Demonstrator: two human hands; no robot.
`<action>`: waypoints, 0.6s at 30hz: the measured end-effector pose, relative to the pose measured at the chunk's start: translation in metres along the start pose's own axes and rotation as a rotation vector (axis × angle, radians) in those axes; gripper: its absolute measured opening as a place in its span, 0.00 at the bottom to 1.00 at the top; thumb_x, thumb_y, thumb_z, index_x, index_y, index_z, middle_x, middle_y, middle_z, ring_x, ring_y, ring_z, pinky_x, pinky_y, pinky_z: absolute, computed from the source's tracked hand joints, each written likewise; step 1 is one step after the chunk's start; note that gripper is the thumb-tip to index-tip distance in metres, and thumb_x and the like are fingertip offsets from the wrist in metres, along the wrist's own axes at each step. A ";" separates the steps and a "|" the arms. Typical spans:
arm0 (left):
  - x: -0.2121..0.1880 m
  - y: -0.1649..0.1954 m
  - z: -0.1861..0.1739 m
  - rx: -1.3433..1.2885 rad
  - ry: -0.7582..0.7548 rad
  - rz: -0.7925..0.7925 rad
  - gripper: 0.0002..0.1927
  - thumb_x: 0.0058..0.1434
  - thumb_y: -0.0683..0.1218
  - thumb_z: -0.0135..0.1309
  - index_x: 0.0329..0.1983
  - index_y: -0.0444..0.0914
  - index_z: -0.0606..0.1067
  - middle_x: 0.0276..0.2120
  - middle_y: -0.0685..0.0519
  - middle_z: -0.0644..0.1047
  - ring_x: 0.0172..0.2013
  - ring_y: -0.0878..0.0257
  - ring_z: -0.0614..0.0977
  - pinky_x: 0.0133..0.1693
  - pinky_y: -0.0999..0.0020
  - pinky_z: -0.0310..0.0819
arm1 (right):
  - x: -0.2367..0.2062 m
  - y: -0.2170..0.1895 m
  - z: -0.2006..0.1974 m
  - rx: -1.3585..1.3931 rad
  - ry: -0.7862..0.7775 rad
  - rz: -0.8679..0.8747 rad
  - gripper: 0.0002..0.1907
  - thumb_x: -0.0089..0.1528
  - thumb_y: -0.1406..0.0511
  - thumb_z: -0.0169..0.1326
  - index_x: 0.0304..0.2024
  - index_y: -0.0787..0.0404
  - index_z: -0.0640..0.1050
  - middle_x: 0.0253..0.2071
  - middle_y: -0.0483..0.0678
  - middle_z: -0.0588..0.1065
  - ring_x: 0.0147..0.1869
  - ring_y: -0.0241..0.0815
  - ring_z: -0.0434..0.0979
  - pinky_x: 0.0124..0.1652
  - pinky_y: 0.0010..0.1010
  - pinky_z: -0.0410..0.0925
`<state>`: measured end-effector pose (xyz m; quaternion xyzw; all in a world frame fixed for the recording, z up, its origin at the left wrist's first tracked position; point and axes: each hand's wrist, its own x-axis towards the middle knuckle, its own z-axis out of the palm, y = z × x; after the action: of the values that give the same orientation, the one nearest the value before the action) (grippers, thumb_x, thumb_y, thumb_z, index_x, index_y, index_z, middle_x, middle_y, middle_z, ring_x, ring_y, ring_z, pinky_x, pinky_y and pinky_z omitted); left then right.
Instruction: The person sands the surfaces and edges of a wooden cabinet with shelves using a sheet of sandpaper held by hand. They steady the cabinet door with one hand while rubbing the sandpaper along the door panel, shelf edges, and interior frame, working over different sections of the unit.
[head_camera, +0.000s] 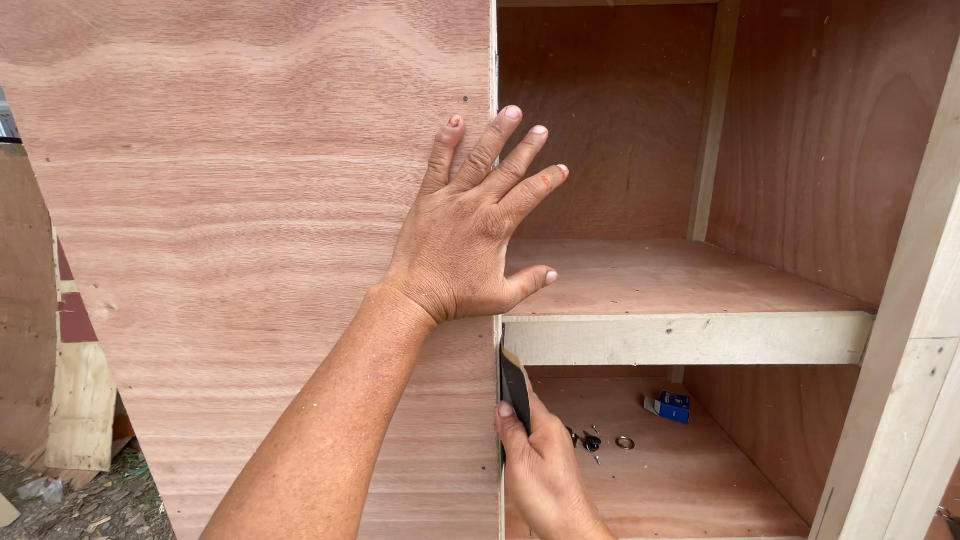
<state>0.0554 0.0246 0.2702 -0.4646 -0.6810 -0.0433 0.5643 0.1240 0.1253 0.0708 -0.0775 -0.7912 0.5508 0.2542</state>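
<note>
Head view, plywood cabinet (820, 150), one unit, standing open on its right half and showing two compartments, one above the other.

Upper compartment: one plywood shelf (660, 275) with a pale timber front edge is forming its floor; nothing is showing on it. One pale upright batten (712, 120) is running down the back corner.

Lower compartment: the plywood floor is carrying one small blue box (667, 406) lying near the back, one small metal ring (625, 442) in front of it, and a little cluster of dark screws or fittings (588, 441) just left of the ring; the count in that cluster is too small to tell.

Door panel (250, 250), one large plywood sheet, is covering the cabinet's left half, its right edge standing at the opening.

Left hand (470, 235): lying flat against the door panel near its right edge, fingers spread wide, fingertips reaching past the edge over the upper compartment.

Right hand (540, 470): sitting low at the same edge, below the shelf front, fingers pressed together around one dark flat tool (514, 385), which is standing upright against the panel edge.

Outside, lower left: offcuts of plywood (80, 405) are leaning near the ground, number uncertain.
</note>
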 end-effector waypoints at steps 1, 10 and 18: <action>-0.001 0.000 0.002 0.010 0.007 -0.002 0.48 0.47 0.75 0.57 0.70 0.54 0.64 0.75 0.54 0.57 0.75 0.59 0.43 0.73 0.50 0.23 | 0.005 0.002 -0.001 0.042 -0.025 0.038 0.24 0.73 0.53 0.42 0.52 0.66 0.76 0.36 0.60 0.76 0.47 0.57 0.78 0.49 0.47 0.73; -0.007 -0.008 0.008 0.037 0.076 0.000 0.35 0.58 0.74 0.50 0.60 0.51 0.76 0.72 0.55 0.63 0.75 0.58 0.45 0.74 0.49 0.24 | 0.000 -0.002 0.017 0.096 0.074 0.109 0.31 0.67 0.43 0.36 0.42 0.62 0.75 0.26 0.44 0.67 0.35 0.33 0.68 0.39 0.31 0.68; -0.016 -0.017 0.009 -0.145 0.138 0.004 0.26 0.74 0.65 0.36 0.53 0.50 0.81 0.69 0.57 0.69 0.77 0.60 0.49 0.76 0.48 0.28 | 0.016 -0.015 0.042 -0.108 0.312 -0.208 0.28 0.75 0.53 0.35 0.54 0.75 0.69 0.46 0.66 0.67 0.47 0.55 0.63 0.46 0.48 0.65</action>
<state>0.0360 0.0110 0.2620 -0.5015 -0.6345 -0.1232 0.5750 0.0926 0.0912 0.0784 -0.0931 -0.7743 0.4597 0.4248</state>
